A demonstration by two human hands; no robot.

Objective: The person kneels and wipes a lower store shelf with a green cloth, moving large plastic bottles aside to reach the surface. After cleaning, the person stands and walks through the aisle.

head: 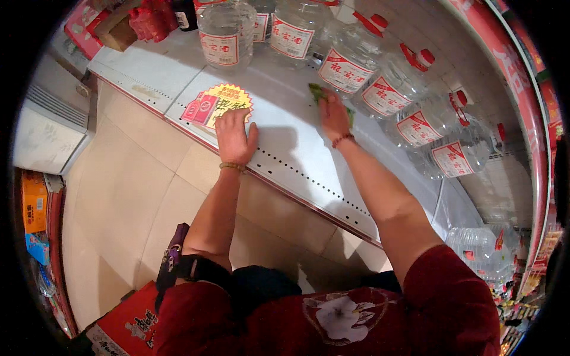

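Note:
My right hand lies palm down over a green cloth on the white perforated metal shelf. Edges of the cloth show past the fingertips and beside the palm. Just beyond it stands a large clear plastic jug with a red cap and a white and red label. My left hand rests flat at the shelf's front edge, thumb spread. Its fingertips touch a yellow and pink starburst price sign with printed and handwritten writing, and cover part of it.
More clear jugs follow the back of the shelf. Red bottles and a brown box stand at its far left end. Left across the tiled floor is a white appliance. A red carton sits at lower left.

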